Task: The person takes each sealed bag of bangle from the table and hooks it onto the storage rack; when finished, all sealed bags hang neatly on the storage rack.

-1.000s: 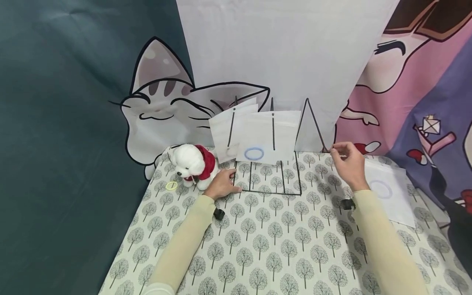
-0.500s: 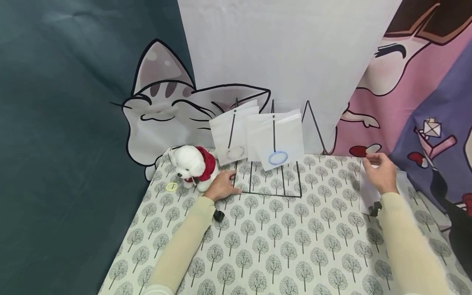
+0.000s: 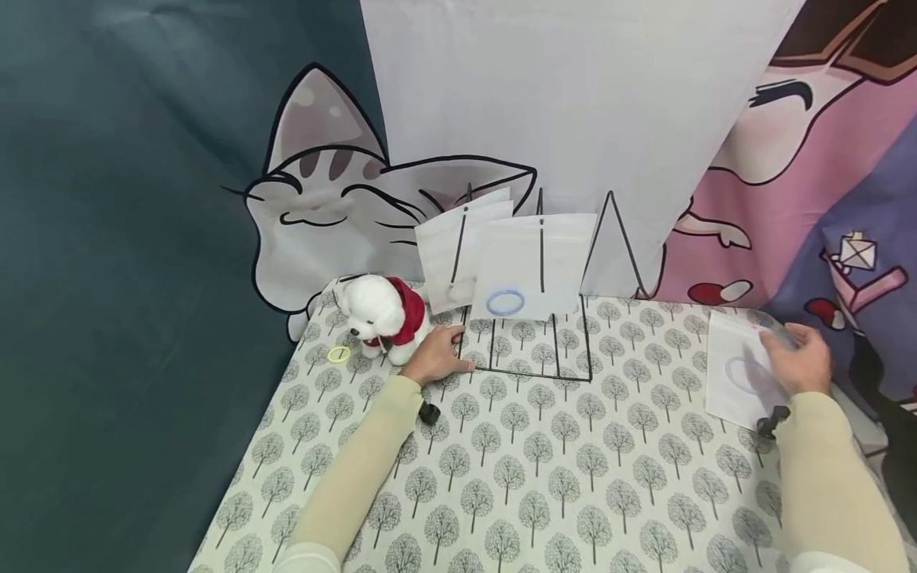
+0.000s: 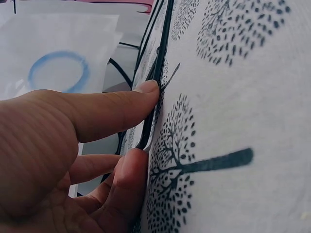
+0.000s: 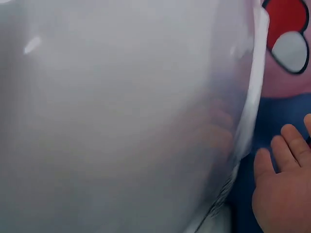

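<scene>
My left hand [image 3: 435, 355] grips the front left corner of a black wire display rack [image 3: 530, 376], its fingertips on the wire in the left wrist view. Clear zip bags hang from the rack's prongs: one with a blue ring [image 3: 505, 302] at its lower part, and a tilted bag [image 3: 446, 239] to the left. At the right, another zip bag [image 3: 729, 350] with a pale bluish ring lies on the tabletop. My right hand [image 3: 801, 362] is over its right edge. In the right wrist view the bag's edge is bent up, with straight fingers [image 5: 286, 150] beyond it.
A white plush dog [image 3: 376, 310] in a red hood sits left of the rack. Beside it lies a small yellow ring [image 3: 339, 354]. The tree-print cloth [image 3: 530, 477] covers the table, and printed curtains [image 3: 602, 95] stand behind. The rack's right prong [image 3: 616, 231] carries no bag.
My right hand has moved from the rack's right side rightward to the bag on the table. The hung bag with the blue ring has swung. My left hand has kept its place.
</scene>
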The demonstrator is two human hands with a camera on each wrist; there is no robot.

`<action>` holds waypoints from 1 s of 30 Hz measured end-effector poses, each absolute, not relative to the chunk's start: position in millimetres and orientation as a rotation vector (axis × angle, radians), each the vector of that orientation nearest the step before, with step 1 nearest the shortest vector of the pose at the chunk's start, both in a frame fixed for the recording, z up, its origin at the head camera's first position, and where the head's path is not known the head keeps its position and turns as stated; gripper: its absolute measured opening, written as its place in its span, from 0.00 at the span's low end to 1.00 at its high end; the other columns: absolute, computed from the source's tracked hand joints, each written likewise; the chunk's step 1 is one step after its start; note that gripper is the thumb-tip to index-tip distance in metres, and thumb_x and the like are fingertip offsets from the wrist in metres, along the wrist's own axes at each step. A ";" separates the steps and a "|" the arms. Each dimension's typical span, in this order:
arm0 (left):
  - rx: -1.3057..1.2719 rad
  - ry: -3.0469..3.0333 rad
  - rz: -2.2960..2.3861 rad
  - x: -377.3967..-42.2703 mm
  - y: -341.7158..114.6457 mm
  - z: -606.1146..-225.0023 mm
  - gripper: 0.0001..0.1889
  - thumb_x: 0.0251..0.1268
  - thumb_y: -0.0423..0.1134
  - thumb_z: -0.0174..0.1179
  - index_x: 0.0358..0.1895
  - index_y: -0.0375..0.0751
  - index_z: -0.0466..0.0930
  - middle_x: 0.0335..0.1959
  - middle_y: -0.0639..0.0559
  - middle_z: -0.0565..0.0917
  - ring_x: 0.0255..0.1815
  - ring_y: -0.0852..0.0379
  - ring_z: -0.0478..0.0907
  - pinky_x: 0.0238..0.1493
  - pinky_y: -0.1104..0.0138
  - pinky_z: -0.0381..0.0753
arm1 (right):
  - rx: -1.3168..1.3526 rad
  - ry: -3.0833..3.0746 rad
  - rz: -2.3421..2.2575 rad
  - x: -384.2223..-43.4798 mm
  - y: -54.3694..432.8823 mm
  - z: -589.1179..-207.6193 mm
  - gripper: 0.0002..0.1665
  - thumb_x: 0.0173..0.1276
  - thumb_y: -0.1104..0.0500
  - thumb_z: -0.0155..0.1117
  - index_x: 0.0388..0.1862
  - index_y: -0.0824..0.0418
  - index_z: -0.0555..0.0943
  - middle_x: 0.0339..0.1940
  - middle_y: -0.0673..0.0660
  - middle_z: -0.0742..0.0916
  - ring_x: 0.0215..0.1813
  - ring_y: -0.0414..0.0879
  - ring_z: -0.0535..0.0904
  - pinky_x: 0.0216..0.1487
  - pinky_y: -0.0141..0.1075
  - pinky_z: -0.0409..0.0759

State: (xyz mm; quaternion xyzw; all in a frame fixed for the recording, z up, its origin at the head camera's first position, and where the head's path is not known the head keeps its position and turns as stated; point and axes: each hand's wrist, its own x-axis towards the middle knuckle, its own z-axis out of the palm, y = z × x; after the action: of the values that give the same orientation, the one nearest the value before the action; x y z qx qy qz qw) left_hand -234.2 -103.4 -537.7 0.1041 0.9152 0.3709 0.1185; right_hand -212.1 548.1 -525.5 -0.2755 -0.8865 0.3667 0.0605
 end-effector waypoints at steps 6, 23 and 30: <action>0.250 2.683 1.068 -233.2 -104.7 -538.5 0.51 0.51 0.47 0.83 0.80 0.44 0.68 0.68 0.42 0.78 0.70 0.42 0.75 0.77 0.45 0.72 | -0.778 -2.776 1.055 -203.0 560.8 -531.8 0.53 0.77 0.37 0.57 0.86 0.66 0.52 0.83 0.78 0.60 0.81 0.79 0.55 0.82 0.68 0.55; 0.293 2.682 1.056 -232.4 -103.9 -541.2 0.51 0.53 0.46 0.82 0.80 0.42 0.67 0.64 0.41 0.78 0.44 0.53 0.80 0.63 0.51 0.82 | -0.618 -2.927 1.012 -199.4 556.8 -539.0 0.59 0.75 0.48 0.66 0.86 0.72 0.43 0.79 0.84 0.61 0.78 0.83 0.57 0.79 0.71 0.56; 0.305 2.698 1.038 -233.5 -100.7 -538.1 0.51 0.53 0.46 0.82 0.81 0.42 0.67 0.63 0.42 0.78 0.44 0.54 0.79 0.63 0.52 0.82 | -0.646 -2.901 1.046 -202.8 554.4 -533.6 0.62 0.71 0.53 0.68 0.86 0.71 0.38 0.82 0.84 0.53 0.80 0.83 0.52 0.80 0.73 0.53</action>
State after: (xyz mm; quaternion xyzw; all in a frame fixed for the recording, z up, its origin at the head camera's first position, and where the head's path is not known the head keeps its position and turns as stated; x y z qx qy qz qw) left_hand -233.5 -100.7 -538.1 0.1043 0.9217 0.3548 0.1170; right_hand -202.8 554.4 -533.6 -0.2050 -0.9207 0.3321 -0.0045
